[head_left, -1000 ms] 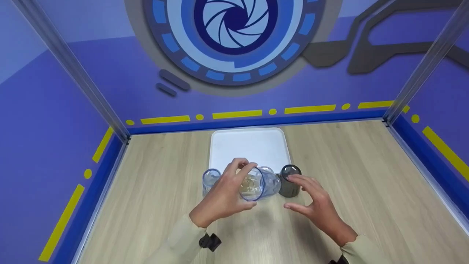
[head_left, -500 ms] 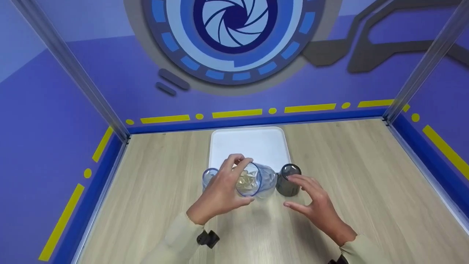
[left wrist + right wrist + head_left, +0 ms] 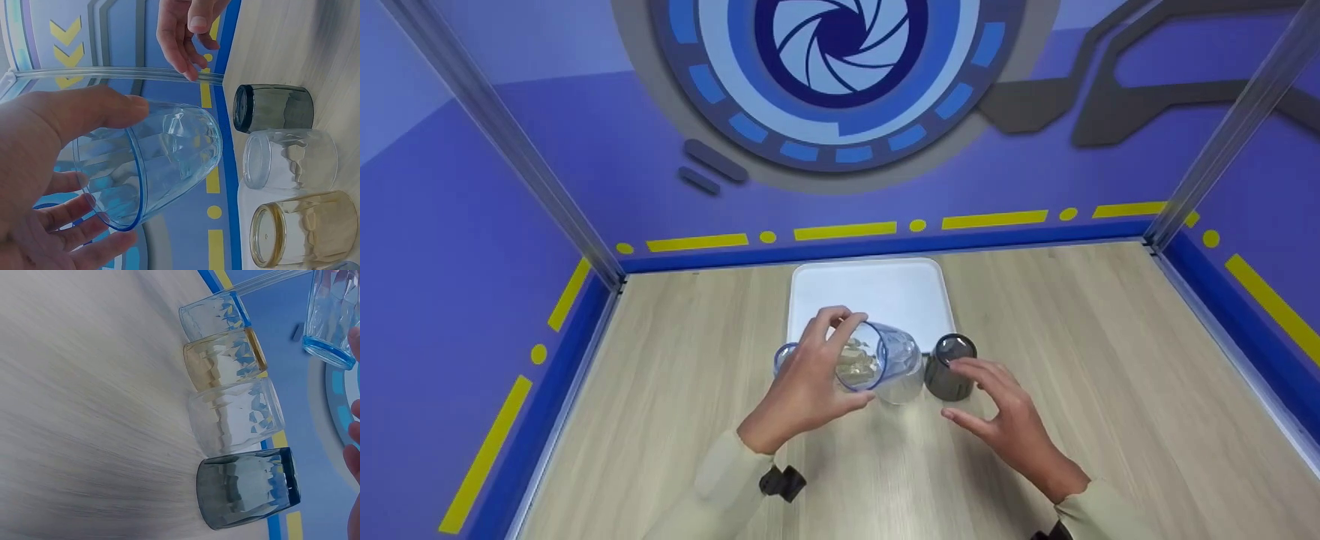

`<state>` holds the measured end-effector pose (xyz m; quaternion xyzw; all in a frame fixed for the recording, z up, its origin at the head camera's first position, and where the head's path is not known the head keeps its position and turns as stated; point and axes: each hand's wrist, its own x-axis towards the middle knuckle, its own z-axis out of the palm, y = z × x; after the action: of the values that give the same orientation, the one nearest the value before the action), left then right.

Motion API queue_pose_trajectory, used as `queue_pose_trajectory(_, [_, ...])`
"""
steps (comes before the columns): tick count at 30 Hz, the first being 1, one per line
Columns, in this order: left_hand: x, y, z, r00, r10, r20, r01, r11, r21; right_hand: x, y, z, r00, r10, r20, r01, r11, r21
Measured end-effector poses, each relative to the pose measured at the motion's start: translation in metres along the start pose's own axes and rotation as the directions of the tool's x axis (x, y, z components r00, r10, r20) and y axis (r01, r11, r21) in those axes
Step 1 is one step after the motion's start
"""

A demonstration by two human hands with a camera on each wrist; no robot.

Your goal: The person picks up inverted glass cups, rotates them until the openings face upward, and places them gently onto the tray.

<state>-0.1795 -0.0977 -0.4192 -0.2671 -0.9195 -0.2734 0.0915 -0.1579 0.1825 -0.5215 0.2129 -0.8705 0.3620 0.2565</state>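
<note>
My left hand (image 3: 806,386) holds a light-blue tumbler (image 3: 901,351) in the air by its rim, thumb on one side and fingers round the other. The tumbler lies tilted, mouth toward the hand and thick base pointing right. Below it, a row of tumblers stands bottom-up on the table: a dark grey one (image 3: 247,488), a clear one (image 3: 236,416), an amber one (image 3: 225,357) and another blue one (image 3: 214,316). My right hand (image 3: 1009,412) hovers beside the dark grey tumbler, thumb and fingers spread apart, holding nothing. In the head view its fingertips overlap that tumbler.
A white tray (image 3: 870,289) lies flat on the wooden table (image 3: 1080,337) behind the row of tumblers, near the back wall. Printed blue-purple panels (image 3: 540,180) with metal corner posts enclose the table at the back and both sides.
My left hand has shifted left and slightly away with the blue tumbler, moving it off from the dark grey one. The right hand has stayed nearly still.
</note>
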Motion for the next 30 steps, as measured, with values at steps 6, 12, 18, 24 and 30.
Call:
queue_pose_trajectory(6, [0.001,-0.002,-0.002,1.000,-0.021,-0.019,0.021,1.000,0.011,0.000,0.000,0.001,1.000,-0.018,-0.013,0.019,1.000,0.023])
queue_pose_trajectory(12, [0.002,-0.004,-0.003,0.998,-0.041,-0.041,0.042,0.999,0.017,0.000,0.000,0.002,1.000,0.010,-0.005,-0.010,1.000,0.027])
queue_pose_trajectory(18, [0.002,-0.007,-0.004,0.997,-0.051,-0.066,0.052,0.998,0.019,-0.001,-0.001,0.002,0.998,0.055,0.020,-0.056,0.998,0.037])
queue_pose_trajectory(24, [0.002,-0.010,-0.005,0.993,-0.071,-0.090,0.072,0.997,0.003,-0.001,0.000,0.004,1.000,0.028,-0.003,-0.028,0.999,0.035])
queue_pose_trajectory(30, [0.002,-0.012,-0.005,0.990,-0.105,-0.099,0.106,0.994,0.009,0.000,0.000,0.005,1.000,0.006,-0.022,-0.005,0.999,0.043])
